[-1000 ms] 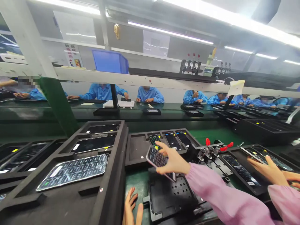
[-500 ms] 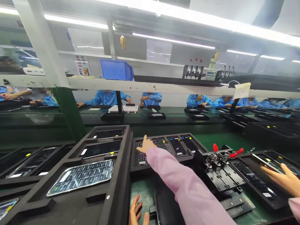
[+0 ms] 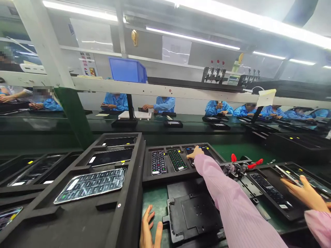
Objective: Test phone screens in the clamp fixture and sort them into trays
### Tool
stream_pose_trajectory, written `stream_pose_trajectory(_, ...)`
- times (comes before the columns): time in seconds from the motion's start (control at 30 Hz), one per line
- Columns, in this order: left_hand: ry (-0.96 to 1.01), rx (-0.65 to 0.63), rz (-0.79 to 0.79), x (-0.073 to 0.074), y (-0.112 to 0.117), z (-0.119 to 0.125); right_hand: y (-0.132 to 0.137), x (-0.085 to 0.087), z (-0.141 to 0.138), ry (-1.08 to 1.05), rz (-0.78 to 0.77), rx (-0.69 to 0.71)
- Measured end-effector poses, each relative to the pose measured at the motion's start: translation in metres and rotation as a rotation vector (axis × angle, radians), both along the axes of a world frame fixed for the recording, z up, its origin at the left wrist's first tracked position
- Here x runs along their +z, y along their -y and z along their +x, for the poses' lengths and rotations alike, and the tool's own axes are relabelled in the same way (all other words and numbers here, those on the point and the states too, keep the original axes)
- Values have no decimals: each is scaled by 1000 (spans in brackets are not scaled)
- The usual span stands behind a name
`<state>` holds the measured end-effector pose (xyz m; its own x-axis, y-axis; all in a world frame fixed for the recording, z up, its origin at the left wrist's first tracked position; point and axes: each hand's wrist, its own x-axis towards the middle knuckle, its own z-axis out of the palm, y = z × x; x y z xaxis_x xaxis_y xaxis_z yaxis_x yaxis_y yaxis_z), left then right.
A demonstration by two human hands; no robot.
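Observation:
My left hand point(image 3: 149, 229) lies flat and open on the green bench, fingers spread, just left of a black fixture plate point(image 3: 192, 215). My right hand point(image 3: 196, 152), in a pink sleeve, reaches forward to a black foam tray point(image 3: 168, 177). Its thumb and curled fingers close on the near end of a dark phone point(image 3: 205, 149) in the third slot. Two phones with lit keypad screens, one point(image 3: 158, 162) in the first slot and one point(image 3: 176, 159) in the second, lie to the left of that hand.
A taller foam tray point(image 3: 124, 206) on the left holds a wrapped phone point(image 3: 91, 184). Right of the fixture stands a red-handled clamp jig point(image 3: 241, 165). A co-worker's hand point(image 3: 301, 193) rests on another tray of phones point(image 3: 269, 191). Workers in blue point(image 3: 162, 104) sit beyond the conveyor.
My right hand carried a lit phone to the tray, left it in the first slot, then moved right to the third slot. My left hand stayed flat on the bench.

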<state>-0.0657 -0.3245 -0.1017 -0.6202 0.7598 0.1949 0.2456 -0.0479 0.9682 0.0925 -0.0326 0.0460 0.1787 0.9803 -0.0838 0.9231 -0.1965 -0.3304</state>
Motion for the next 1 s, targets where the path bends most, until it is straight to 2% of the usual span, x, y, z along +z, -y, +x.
stream_pose_trajectory(0.13, 13, -27, -24, 13, 5, 0, 13, 26, 7, -37, -35, 31)
stream_pose_trajectory(0.2, 37, -39, -28, 15, 6, -1, 33, 38, 12, -69, 9, 141)
stream_pose_trajectory(0.27, 87, -51, -8, 16, 6, -4, 64, 44, 19, -107, 47, 292)
stream_pose_trajectory(0.33, 130, -69, 17, 17, 5, -7, 100, 41, 27, -151, 64, 500)
stream_pose_trajectory(0.43, 115, -124, 6, 23, 2, -9, 148, 23, 41, -179, 65, 874)
stream_pose_trajectory(0.5, 66, -170, -4, 30, -2, -7, 166, 7, 48, -150, 27, 1050)
stream_pose_trajectory(0.53, 33, -190, -7, 35, -5, -5, 171, 0, 51, -133, -4, 1090)
stream_pose_trajectory(0.63, -107, -275, -47, 49, -14, 0, 176, -17, 56, -127, -70, 1136)
stream_pose_trajectory(0.7, -221, -340, -88, 57, -23, 2, 176, -22, 58, -141, -74, 1148)
stream_pose_trajectory(0.83, -393, -447, -101, 66, -40, 3, 173, -23, 63, -152, -63, 1173)
stream_pose_trajectory(1.0, -446, -542, -93, 74, -55, 8, 168, -24, 71, -130, -76, 1173)
